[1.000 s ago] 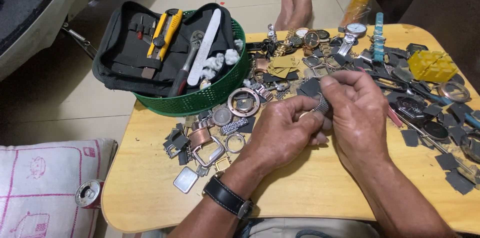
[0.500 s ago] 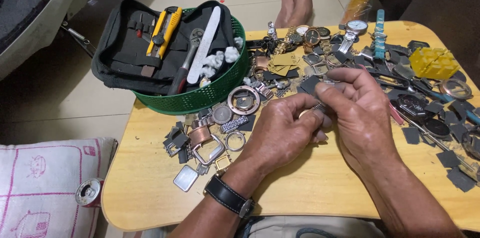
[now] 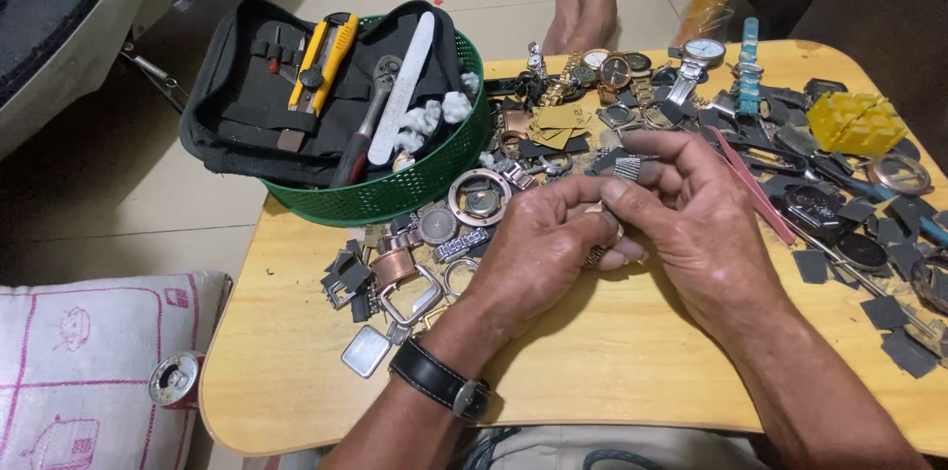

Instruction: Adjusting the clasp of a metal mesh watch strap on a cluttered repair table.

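Here, in the head view, the left hand (image 3: 538, 248) and right hand (image 3: 691, 218) meet above the middle of the wooden surface (image 3: 612, 371), fingertips together. The right grip pinches a short piece of metal mesh watch band (image 3: 628, 169) between thumb and forefinger; the left grip is curled closed around a small metal part, mostly hidden, touching the same piece. A black wristwatch (image 3: 439, 381) sits on the left wrist. Left of the hands lie loose watch cases (image 3: 479, 198) and buckles. Behind them, a green mesh basket (image 3: 415, 189) holds a black tool pouch (image 3: 247, 105). A yellow plastic block (image 3: 854, 121) lies at the far right.
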